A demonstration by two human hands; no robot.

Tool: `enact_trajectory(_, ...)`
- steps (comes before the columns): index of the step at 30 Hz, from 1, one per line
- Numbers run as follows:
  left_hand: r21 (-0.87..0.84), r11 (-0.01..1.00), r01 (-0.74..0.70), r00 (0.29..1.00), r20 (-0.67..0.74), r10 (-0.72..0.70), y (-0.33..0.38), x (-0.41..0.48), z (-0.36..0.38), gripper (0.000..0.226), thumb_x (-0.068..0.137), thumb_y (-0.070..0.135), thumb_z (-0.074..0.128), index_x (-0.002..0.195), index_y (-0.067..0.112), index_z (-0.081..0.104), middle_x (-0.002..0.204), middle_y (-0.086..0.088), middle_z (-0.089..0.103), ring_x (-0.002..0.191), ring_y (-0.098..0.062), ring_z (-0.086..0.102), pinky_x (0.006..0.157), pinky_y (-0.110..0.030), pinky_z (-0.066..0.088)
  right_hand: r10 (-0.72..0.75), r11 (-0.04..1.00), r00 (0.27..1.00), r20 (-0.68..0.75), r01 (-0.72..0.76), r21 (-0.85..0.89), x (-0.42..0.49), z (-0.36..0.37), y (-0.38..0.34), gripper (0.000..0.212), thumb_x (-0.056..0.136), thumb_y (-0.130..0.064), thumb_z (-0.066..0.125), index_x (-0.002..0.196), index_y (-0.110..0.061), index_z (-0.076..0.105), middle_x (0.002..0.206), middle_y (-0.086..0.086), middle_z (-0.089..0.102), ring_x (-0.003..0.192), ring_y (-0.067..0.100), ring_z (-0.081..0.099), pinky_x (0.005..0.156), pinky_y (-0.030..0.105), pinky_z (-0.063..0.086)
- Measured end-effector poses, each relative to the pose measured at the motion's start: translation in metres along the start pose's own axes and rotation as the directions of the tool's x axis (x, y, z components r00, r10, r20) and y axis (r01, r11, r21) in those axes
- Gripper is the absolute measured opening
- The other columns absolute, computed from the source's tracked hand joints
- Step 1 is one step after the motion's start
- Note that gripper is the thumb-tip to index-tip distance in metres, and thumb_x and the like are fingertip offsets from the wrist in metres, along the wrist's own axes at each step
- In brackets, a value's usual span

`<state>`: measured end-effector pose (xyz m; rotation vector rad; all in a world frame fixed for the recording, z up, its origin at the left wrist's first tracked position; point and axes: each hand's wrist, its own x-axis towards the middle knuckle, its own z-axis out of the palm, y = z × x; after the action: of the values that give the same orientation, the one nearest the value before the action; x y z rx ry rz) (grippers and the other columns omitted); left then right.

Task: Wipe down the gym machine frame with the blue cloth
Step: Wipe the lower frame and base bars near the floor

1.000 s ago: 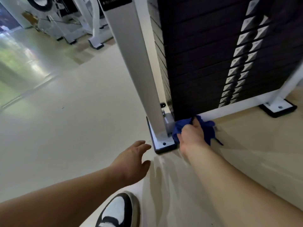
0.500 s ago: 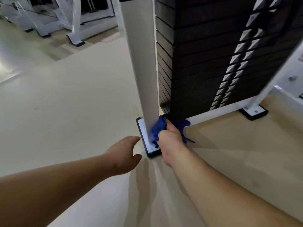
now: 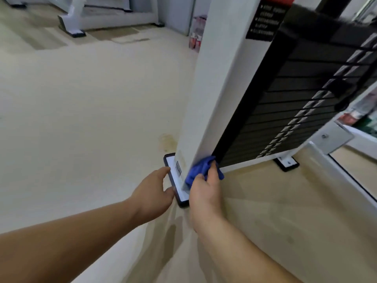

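Observation:
The gym machine's white upright post (image 3: 212,94) rises from a white base plate with a black rubber rim (image 3: 173,174). Behind it stands the black weight stack (image 3: 295,103). My right hand (image 3: 206,190) is shut on the bunched blue cloth (image 3: 201,169) and presses it against the bottom corner of the post, next to the weight stack. My left hand (image 3: 153,193) hovers with fingers apart just left of the base plate, holding nothing; its fingertips are at the plate's rim.
A second foot of the frame (image 3: 286,163) sits to the right on the beige floor. A white metal frame with a bracket (image 3: 331,139) runs along the right. Other white machines (image 3: 77,19) stand at the far left. Open floor lies to the left.
The view has swung up and right. My right hand with the cloth has slid from the low crossbar to the post's bottom corner. My left hand has come closer to the base plate.

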<state>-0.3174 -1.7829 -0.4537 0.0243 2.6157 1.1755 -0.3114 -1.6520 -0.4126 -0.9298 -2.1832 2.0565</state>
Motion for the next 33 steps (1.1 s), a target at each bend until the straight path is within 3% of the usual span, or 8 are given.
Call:
enact_trajectory(4,0.110,0.986,-0.126,0.992,0.039,0.123,-0.002,0.001,-0.032,0.064,0.098,0.026,0.053,0.157,0.033,0.027,0.158,0.017,0.036,0.143,-0.005,0.038,0.115,-0.025,0.034,-0.088,0.996,0.995,-0.043,0.087,-0.018,-0.014,0.005,-0.018,0.068,0.104,-0.004,0.034,0.156,-0.046,0.024,0.142,-0.012,0.050,0.110,0.010,0.059,0.078,0.010,0.044)
enact_trajectory(8,0.007,0.986,-0.165,0.986,0.015,0.165,0.007,0.024,-0.040,0.063,0.097,0.018,0.051,0.154,0.037,0.032,0.149,0.023,0.040,0.139,-0.005,0.043,0.111,-0.025,0.037,-0.137,0.986,0.975,-0.174,0.118,-0.115,-0.003,0.002,-0.027,0.067,0.093,0.002,0.046,0.143,-0.041,0.048,0.124,-0.011,0.068,0.109,0.009,0.066,0.092,0.028,0.053)
enact_trajectory(13,-0.075,0.979,-0.188,0.979,0.070,0.194,0.029,0.047,-0.024,0.057,0.098,0.018,0.053,0.152,0.026,0.038,0.152,0.009,0.044,0.133,-0.014,0.051,0.103,-0.024,0.038,-0.190,0.979,0.945,-0.267,0.201,0.014,0.003,-0.006,-0.056,0.062,0.081,0.018,0.050,0.119,-0.029,0.062,0.114,-0.007,0.075,0.108,0.018,0.072,0.092,0.051,0.060)
enact_trajectory(18,-0.173,0.967,-0.187,0.982,-0.008,0.188,0.033,0.056,-0.031,0.048,0.098,0.021,0.053,0.145,0.028,0.046,0.146,0.011,0.051,0.130,-0.012,0.052,0.102,-0.029,0.044,-0.300,0.943,0.898,-0.321,0.330,0.044,-0.023,-0.006,-0.083,0.050,0.090,0.010,0.066,0.126,-0.024,0.056,0.112,-0.010,0.074,0.097,-0.001,0.072,0.071,0.013,0.056)
enact_trajectory(21,-0.185,0.962,-0.202,0.979,0.000,0.205,0.030,0.059,-0.040,0.053,0.097,0.021,0.053,0.148,0.030,0.043,0.148,0.011,0.048,0.132,-0.012,0.051,0.104,-0.031,0.045,-0.233,0.964,0.910,-0.344,0.262,0.042,-0.024,-0.002,-0.086,0.034,0.092,0.007,0.064,0.117,-0.016,0.062,0.096,-0.003,0.076,0.078,0.000,0.073,0.060,0.010,0.051)
enact_trajectory(26,-0.252,0.946,-0.205,0.978,-0.011,0.209,0.042,0.064,-0.060,0.058,0.095,0.020,0.054,0.151,0.028,0.039,0.152,0.009,0.045,0.134,-0.013,0.050,0.109,-0.035,0.045,-0.308,0.950,0.906,-0.291,0.281,-0.134,-0.035,-0.002,-0.090,0.018,0.094,-0.002,0.064,0.097,-0.018,0.071,0.064,-0.018,0.066,0.061,-0.005,0.060,0.058,0.007,0.045)
enact_trajectory(29,-0.281,0.927,-0.250,0.968,-0.091,0.233,0.051,0.063,-0.071,0.055,0.097,0.018,0.053,0.149,0.028,0.042,0.146,0.010,0.050,0.129,-0.010,0.053,0.107,-0.032,0.045,-0.398,0.916,0.856,-0.331,0.387,-0.102,-0.044,-0.005,-0.112,0.016,0.093,-0.003,0.069,0.104,-0.013,0.074,0.076,-0.013,0.072,0.071,0.003,0.067,0.061,0.007,0.046)
enact_trajectory(33,-0.276,0.910,-0.310,0.950,-0.125,0.286,0.061,0.061,-0.085,0.054,0.097,0.019,0.053,0.149,0.029,0.042,0.146,0.015,0.049,0.129,-0.006,0.052,0.107,-0.032,0.046,-0.478,0.869,0.797,-0.368,0.490,-0.067,-0.042,-0.001,-0.130,0.034,0.088,-0.018,0.078,0.120,-0.027,0.068,0.106,-0.007,0.076,0.097,0.005,0.072,0.077,0.013,0.055)
